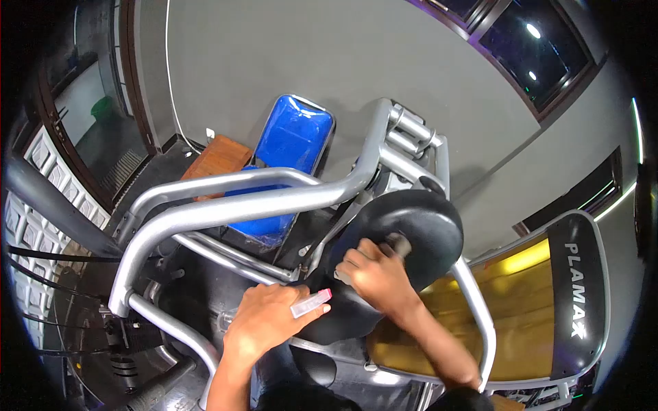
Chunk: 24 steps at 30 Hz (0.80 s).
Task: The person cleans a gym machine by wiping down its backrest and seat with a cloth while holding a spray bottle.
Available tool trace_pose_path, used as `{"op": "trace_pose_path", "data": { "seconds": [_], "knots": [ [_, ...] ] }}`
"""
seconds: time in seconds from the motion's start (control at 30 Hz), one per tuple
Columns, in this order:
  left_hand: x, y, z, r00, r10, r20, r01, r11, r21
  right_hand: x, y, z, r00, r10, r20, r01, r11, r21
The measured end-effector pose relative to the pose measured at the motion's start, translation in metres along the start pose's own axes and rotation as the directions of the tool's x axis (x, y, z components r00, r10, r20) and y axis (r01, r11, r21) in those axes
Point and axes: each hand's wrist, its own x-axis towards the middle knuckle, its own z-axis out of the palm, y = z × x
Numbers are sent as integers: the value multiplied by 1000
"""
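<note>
My left hand (267, 318) is closed around a small clear plastic bottle (310, 304) with a pinkish-red end, which sticks out between thumb and forefinger. It hovers beside the machine's lower black pad (343, 322). Up against the round black pad (428, 236) of the silver-framed gym machine, my right hand (378, 275) is curled into a fist. A pale bit shows at its fingers, too unclear to name. Just past the knuckles is a blurred greyish-brown spot on the pad.
Thick silver tubes (240, 207) of the machine curve across the left. Behind them are a blue padded seat (291, 133) and a wooden box (218, 159). A yellow-and-black panel marked PLAMAX (576, 288) stands at right. Black cables run at far left.
</note>
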Motion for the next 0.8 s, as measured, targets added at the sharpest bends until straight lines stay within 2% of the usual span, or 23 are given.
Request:
{"op": "trace_pose_path", "data": {
  "seconds": [0.07, 0.13, 0.17, 0.23, 0.37, 0.43, 0.5, 0.57, 0.67, 0.77, 0.8],
  "knots": [
    [3, 2, 7, 999, 24, 21, -24, 1000, 17, -23, 0, -4, 954, 181, -240, -158, 981, 113],
    [7, 3, 16, 999, 48, 22, -49, 999, 8, -46, -3, 17, 809, 365, -461, -307, 931, 197],
    [9, 4, 18, 997, 67, 33, -67, 998, 5, -52, -4, 31, 804, 370, -465, -311, 929, 201],
    [14, 8, 17, 995, 40, 92, -43, 999, 29, -58, -7, 60, 646, 517, -561, -447, 852, 271],
    [18, 9, 25, 994, 0, 111, -3, 1000, 21, -35, -25, 89, 501, 574, -647, -418, 816, 400],
    [17, 8, 28, 996, 20, 82, -24, 998, 53, -27, -32, 94, 500, 587, -637, -427, 807, 408],
    [16, 8, 27, 995, 22, 93, -28, 998, 65, -26, -37, 98, 573, 565, -593, -398, 825, 402],
    [17, 9, 26, 995, 32, 96, -40, 996, 82, -27, -45, 97, 724, 503, -472, -392, 863, 319],
    [15, 13, 21, 994, -37, 107, 30, 998, 60, -29, -46, 106, 761, 429, -486, -329, 902, 281],
    [14, 16, 19, 994, -42, 104, 36, 998, 56, -47, -34, 100, 792, 381, -476, -293, 923, 250],
    [14, 16, 19, 994, -37, 104, 31, 998, 62, -54, -30, 96, 785, 413, -461, -314, 908, 279]
  ]
}}
